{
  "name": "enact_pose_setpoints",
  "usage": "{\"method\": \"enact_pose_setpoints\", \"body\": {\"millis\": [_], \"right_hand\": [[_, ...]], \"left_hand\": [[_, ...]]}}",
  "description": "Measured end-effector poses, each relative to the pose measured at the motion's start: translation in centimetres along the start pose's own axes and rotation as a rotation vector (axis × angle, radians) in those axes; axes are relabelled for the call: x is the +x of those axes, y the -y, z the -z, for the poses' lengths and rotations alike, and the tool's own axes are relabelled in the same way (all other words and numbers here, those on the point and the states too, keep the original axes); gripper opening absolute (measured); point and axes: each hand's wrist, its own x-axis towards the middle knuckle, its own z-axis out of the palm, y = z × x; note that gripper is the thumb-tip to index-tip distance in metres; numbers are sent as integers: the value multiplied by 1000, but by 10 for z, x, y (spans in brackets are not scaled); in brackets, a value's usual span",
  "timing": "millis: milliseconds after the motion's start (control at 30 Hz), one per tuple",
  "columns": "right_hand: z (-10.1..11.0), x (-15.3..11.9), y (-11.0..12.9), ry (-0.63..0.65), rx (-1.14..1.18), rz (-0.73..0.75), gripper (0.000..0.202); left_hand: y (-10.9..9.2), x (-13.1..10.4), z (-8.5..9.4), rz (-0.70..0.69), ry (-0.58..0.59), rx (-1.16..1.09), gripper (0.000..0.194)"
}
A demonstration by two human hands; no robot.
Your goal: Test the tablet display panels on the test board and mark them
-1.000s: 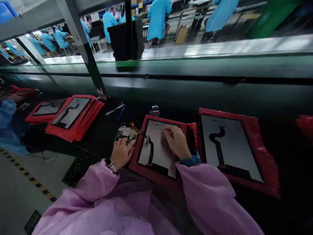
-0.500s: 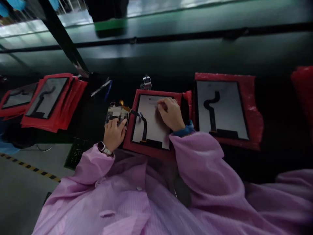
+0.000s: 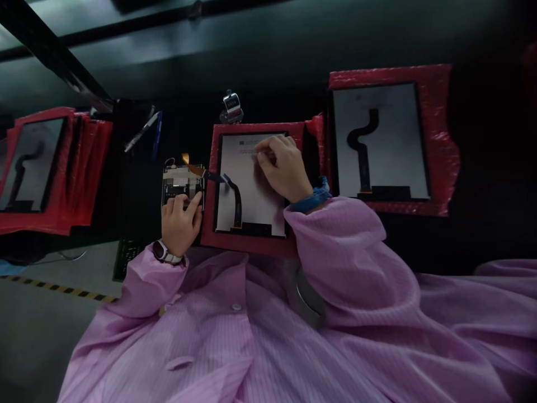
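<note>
A flat display panel (image 3: 251,196) with a grey back lies on a red foam sheet (image 3: 251,244) in front of me. Its black ribbon cable (image 3: 238,204) runs up and joins an orange flex strip (image 3: 193,168) from a small circuit board (image 3: 178,180) at its left. Resting on the lower edge of that board is my left hand (image 3: 180,224), fingers apart and holding nothing visible. Over the panel's upper right part is my right hand (image 3: 285,168), its thumb and index finger drawn together; anything between them is too small to make out.
Another panel (image 3: 392,151) lies on red wrap at the right. Stacked red sheets (image 3: 94,168) with a panel (image 3: 36,162) on top are at the left. A metal counter (image 3: 231,107) stands behind the middle panel, with a white pen (image 3: 141,132) and blue pen (image 3: 157,136) left of it.
The camera view has tilted down and shifted. My left hand stays at the board, and my right hand stays over the upper part of the panel with its fingertips slightly further left.
</note>
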Motion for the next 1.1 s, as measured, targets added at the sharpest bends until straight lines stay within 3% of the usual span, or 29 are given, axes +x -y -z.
{"method": "enact_pose_setpoints", "body": {"millis": [167,700,933,1100], "right_hand": [[4,-1,1,32,-14,2,12],[12,-6,15,148,-80,-23,8],[10,-4,14,142,-102,-3,13],[16,-3,27,81,-149,103,19]], "left_hand": [[-1,-2,0,-34,-36,30,38],[-5,2,4,22,134,7,45],[-3,5,1,-13,43,-13,41],[8,10,31,-40,-85,-342,33]]}}
